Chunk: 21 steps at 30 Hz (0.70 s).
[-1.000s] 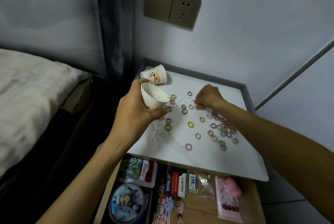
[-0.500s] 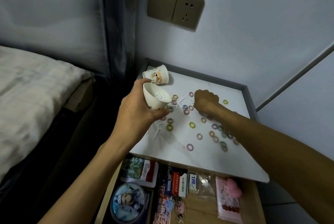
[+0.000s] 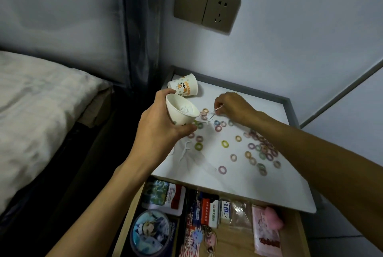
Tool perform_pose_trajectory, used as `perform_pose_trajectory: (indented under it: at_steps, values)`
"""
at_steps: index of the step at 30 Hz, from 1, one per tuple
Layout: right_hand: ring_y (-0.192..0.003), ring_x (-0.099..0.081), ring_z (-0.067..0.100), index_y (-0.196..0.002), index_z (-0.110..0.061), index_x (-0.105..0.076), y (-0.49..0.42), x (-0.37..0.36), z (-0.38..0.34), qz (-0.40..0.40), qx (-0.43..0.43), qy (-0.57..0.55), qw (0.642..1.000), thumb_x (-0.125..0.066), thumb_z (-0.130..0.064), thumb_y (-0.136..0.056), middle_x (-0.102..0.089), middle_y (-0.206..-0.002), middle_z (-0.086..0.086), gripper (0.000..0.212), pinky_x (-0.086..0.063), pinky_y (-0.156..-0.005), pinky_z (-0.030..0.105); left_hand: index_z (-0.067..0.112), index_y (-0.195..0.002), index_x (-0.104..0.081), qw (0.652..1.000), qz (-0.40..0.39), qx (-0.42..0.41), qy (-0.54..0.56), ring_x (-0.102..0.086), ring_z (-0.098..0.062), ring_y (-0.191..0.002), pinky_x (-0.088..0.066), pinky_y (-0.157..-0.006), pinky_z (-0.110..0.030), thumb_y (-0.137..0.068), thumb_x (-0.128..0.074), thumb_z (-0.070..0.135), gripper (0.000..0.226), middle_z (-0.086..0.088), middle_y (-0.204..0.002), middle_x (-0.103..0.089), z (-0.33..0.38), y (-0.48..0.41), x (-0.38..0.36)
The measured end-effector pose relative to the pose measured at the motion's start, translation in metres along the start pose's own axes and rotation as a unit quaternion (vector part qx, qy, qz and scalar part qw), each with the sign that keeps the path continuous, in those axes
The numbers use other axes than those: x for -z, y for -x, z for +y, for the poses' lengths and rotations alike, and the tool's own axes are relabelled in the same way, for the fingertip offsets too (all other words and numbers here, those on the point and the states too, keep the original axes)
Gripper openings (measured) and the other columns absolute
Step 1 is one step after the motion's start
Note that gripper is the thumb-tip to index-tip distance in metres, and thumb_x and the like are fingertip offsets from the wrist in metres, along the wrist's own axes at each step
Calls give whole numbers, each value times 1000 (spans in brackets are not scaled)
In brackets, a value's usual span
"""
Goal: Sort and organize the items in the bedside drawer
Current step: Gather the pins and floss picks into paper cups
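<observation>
- A bed (image 3: pixel 41 101) with a pale cover lies at the far left, well apart from the work
- The left hand (image 3: pixel 157 130) grips a plain paper cup (image 3: pixel 182 113) by its wall, thumb at the rim and fingers curled under the base. The cup is tilted toward the right hand and has white bits inside. It looks light and thin-walled, so a firm squeeze would likely crush it
- Just behind it a printed paper cup (image 3: pixel 184 87) lies on its side on the white nightstand top (image 3: pixel 228 184)
- Two white floss picks (image 3: pixel 185 151) lie flat on the top below the held cup. They are probably stiff and nearly weightless, and best pinched at the thin handle
- The right hand (image 3: pixel 234 107) has its fingertips clamped together on another slim white pick (image 3: pixel 218 109), lifted just clear of the top and near the cup mouth
- Small coloured hair ties (image 3: pixel 224 144) are scattered across the top, thickest under the right forearm. They seem soft and stretchy, and easy to pick up one at a time
- The open drawer (image 3: pixel 298 234) below holds a round tin (image 3: pixel 149 229), small boxes and a pink packet (image 3: pixel 267 232)
</observation>
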State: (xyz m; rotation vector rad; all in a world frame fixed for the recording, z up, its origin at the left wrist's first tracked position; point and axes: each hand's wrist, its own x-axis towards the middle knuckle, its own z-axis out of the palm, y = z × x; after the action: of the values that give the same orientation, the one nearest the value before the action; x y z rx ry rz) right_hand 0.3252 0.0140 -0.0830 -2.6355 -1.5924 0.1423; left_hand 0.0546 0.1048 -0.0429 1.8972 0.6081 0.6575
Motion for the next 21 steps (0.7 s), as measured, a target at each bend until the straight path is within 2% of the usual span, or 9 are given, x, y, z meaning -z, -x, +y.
perform_pose_trajectory:
  at_steps: [3,7,12,15,18,21]
  values:
    - [-93,-56,20,-97,-12,-64,-5,-7,1,-27,5,2,1000,-71,-14,-84,-63,-100,2,15,-45,-79,34,25,-133,-46,1000,1,2,5,-59,-8,-97,-50,-70,-16,-66,-90,22,80,7,-115,-60,-1,-1,1]
    - [-94,-52,13,-107,-15,-62,-10,-7,3,-51,0,-31,998,-75,-16,-83,-58,-106,-2,28,-43,-81,27,24,-133,-45,1000,0,2,-3,-59,-9,-99,-51,-72,-18,-66,-90,23,81,8,-115,-60,-1,-2,0]
    - [-95,-53,14,-101,-14,-69,-13,-6,0,-72,8,-20,997,-75,-15,-83,-59,-104,0,20,-44,-82,28,24,-135,-44,1000,-2,-2,-10,-59,-10,-99,-52,-72,-18,-67,-90,23,82,7,-117,-59,-1,-1,-1]
    - [-92,-54,14,-100,-13,-68,-9,-8,0,-82,-18,-28,996,-74,-19,-85,-59,-98,-1,18,-40,-75,25,24,-136,-44,1000,-2,0,-11,-60,-11,-98,-53,-72,-20,-67,-90,23,83,6,-117,-60,-1,-1,-1]
    - [-86,-58,15,-98,-14,-67,-5,-11,3,-81,-44,-53,994,-75,-18,-84,-63,-90,-2,17,-38,-65,20,24,-135,-45,1000,-3,3,-10,-60,-11,-97,-48,-69,-14,-66,-90,23,82,6,-115,-61,-2,0,-1]
    - [-82,-57,12,-98,-14,-68,-2,-12,3,-71,-51,-63,994,-75,-15,-84,-65,-85,-3,16,-35,-61,15,25,-134,-46,1000,-3,6,-7,-60,-10,-96,-46,-69,-13,-66,-90,23,81,7,-112,-62,-3,0,-1]
